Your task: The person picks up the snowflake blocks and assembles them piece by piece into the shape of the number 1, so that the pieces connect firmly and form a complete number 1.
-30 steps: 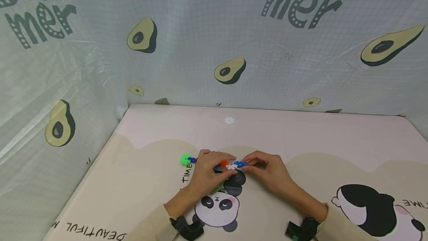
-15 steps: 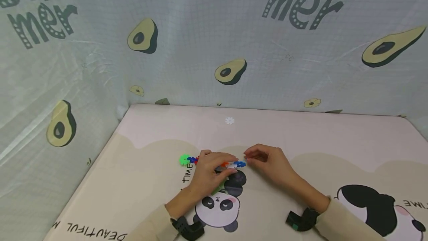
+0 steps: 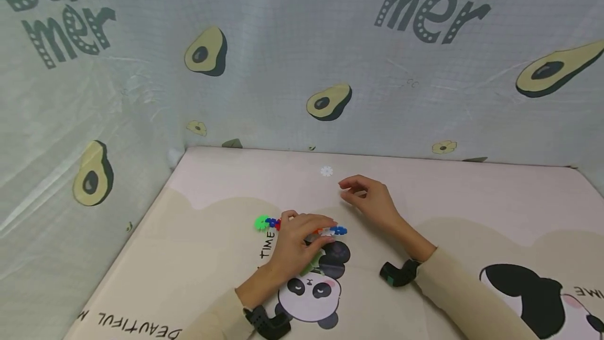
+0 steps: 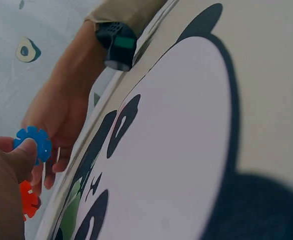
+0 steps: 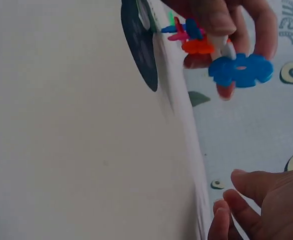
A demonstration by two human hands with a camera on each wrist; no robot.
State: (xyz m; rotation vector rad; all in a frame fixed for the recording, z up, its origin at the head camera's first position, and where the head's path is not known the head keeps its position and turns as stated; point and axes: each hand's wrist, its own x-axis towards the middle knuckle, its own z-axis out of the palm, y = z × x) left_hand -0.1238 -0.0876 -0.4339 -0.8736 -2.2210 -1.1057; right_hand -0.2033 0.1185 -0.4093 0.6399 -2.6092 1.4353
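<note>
My left hand [image 3: 298,240] pinches a row of joined plastic snowflake discs, held above the panda print. A green disc [image 3: 261,223] forms the row's left end and a blue disc [image 3: 339,230] its right end. The right wrist view shows orange [image 5: 198,47] and pink [image 5: 178,36] discs further along; the fingers cover parts of the row. Beyond it, my right hand [image 3: 373,199] hovers over the table with bent, separated fingers and holds nothing. Just past its fingertips to the upper left, a loose white snowflake disc [image 3: 326,171] lies on the table.
A printed cloth covers the table [image 3: 212,261]. Its back edge meets a hanging sheet [image 3: 264,67] with avocado prints, which also rises on the left. Each wrist carries a black camera [image 3: 398,274].
My right hand has let go of the row's blue end and moved back, away from me, closer to the loose white disc. The left hand keeps its hold in about the same place.
</note>
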